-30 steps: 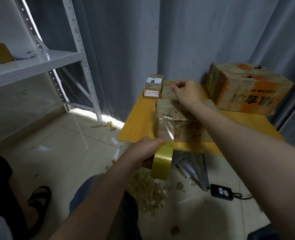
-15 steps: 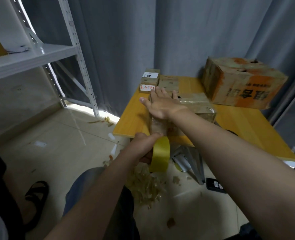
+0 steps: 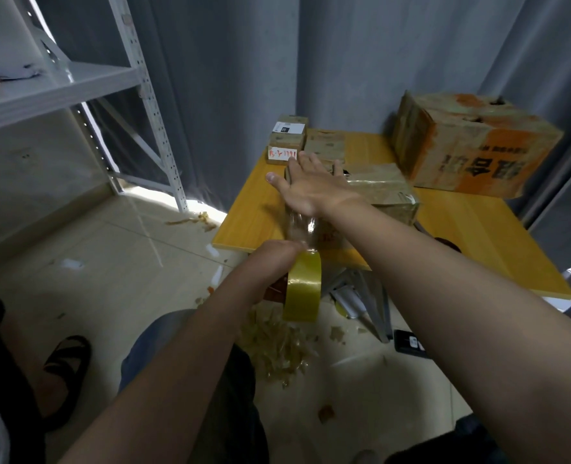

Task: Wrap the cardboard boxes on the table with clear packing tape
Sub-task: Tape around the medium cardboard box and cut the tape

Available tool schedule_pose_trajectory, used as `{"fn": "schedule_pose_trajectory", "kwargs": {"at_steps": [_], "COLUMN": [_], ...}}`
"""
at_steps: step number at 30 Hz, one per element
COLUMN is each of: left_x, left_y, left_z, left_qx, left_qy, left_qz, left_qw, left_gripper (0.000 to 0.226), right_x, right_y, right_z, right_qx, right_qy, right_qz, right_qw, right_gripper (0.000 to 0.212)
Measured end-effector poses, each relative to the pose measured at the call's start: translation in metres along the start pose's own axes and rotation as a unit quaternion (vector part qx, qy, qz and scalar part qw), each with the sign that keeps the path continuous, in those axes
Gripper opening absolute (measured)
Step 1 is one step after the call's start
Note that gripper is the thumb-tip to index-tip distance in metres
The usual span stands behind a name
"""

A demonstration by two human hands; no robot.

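One box mid-wrap; the others' status can't be read from this view.

Box in work (image 3: 383, 192) sits at the near-left edge of the table (image 3: 471, 239), and glossy film already shows on its top and right end. Right hand (image 3: 311, 190) lies flat on the box top w/ fingers straight, pressing down. Left hand (image 3: 277, 259) is curled round the tape roll (image 3: 302, 289), held just below the table edge. A clear strip (image 3: 299, 226) runs from the roll up the box's front face. Est. progress: current pass is laid on top and front but not cut. Remaining for this box is prob. to carry the tape under, cut and smooth. Large orange-printed carton (image 3: 471, 142) at rear right and the small boxes (image 3: 289, 139) at rear left are untouched by either hand; can't tell if they are taped.
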State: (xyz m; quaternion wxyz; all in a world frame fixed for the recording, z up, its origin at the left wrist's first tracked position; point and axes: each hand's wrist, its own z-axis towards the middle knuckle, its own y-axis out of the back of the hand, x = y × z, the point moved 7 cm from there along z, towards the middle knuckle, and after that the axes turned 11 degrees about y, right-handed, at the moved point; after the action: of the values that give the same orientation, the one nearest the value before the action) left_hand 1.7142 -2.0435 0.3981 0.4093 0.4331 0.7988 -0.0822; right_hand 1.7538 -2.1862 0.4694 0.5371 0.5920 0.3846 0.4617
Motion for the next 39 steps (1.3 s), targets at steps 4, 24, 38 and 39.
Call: {"fn": "schedule_pose_trajectory", "kwargs": {"at_steps": [4,24,38,39], "left_x": [0.000,0.015,0.021,0.020], "left_y": [-0.003,-0.008,-0.015,-0.014], "left_z": [-0.004,-0.001,-0.005,-0.006], "left_qx": [-0.022,0.003,0.023,0.018], "left_qy": [-0.050,0.019,-0.052,-0.058], "left_qz": [0.076,-0.042,-0.166,-0.166], "left_qw": [0.996,0.999,0.984,0.984], "left_gripper": [0.032,0.039,0.020,0.019], "right_x": [0.000,-0.002,-0.007,-0.012], "right_y": [-0.001,-0.001,0.044,0.054], "right_z": [0.001,0.003,-0.031,-0.043], "right_qx": [-0.003,-0.020,-0.357,-0.397], "right_qy": [-0.002,-0.013,0.043,0.034], "right_qz": [0.001,0.004,0.151,0.149], "right_qw": [1.000,1.000,0.921,0.905], "right_gripper": [0.084,0.081,0.032,0.028]}}
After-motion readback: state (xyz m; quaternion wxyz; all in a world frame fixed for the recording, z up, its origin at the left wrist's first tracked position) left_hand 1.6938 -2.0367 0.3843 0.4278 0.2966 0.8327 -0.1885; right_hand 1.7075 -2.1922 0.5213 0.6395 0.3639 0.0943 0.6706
